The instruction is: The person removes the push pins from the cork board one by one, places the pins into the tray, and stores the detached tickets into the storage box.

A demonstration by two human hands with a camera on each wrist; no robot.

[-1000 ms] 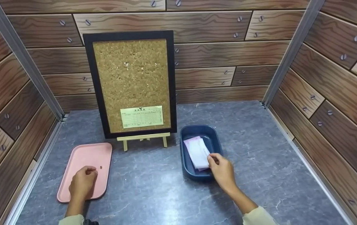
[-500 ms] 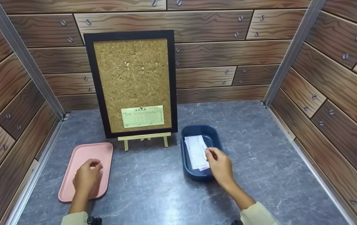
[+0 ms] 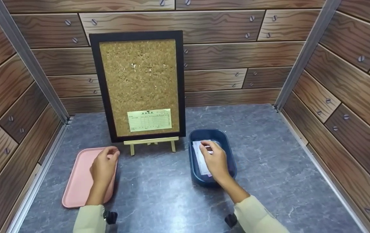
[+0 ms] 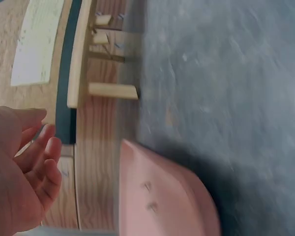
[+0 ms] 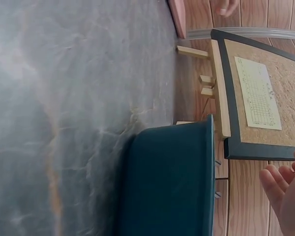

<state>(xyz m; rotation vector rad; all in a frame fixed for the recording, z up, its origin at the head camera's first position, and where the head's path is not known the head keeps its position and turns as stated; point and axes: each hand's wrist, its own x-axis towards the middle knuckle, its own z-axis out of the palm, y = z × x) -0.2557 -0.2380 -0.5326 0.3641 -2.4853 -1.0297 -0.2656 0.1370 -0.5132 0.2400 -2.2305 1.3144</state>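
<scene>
In the head view my left hand (image 3: 104, 166) is raised over the right edge of the pink tray (image 3: 78, 181), thumb and forefinger close together. Whether a small item sits between its fingertips cannot be made out. The left wrist view shows two small, blurred items (image 4: 151, 206) on the tray. My right hand (image 3: 215, 160) hovers over the dark blue tub (image 3: 232, 161), fingers loosely bent and nothing visible in them. Beneath it, several paper slips (image 3: 199, 158), white on top with pinkish ones under, lie in the tub, partly covered by the hand.
A black-framed corkboard (image 3: 139, 81) stands at the back on a small wooden easel (image 3: 151, 140). One green printed slip (image 3: 149, 120) is pinned near its bottom. Wood-patterned walls (image 3: 217, 58) enclose the grey marbled tabletop (image 3: 159, 194).
My left hand has lifted off the tray and moved forward and right, towards the corkboard. The right hand has shifted forward and left, from the paper's edge to above the slips.
</scene>
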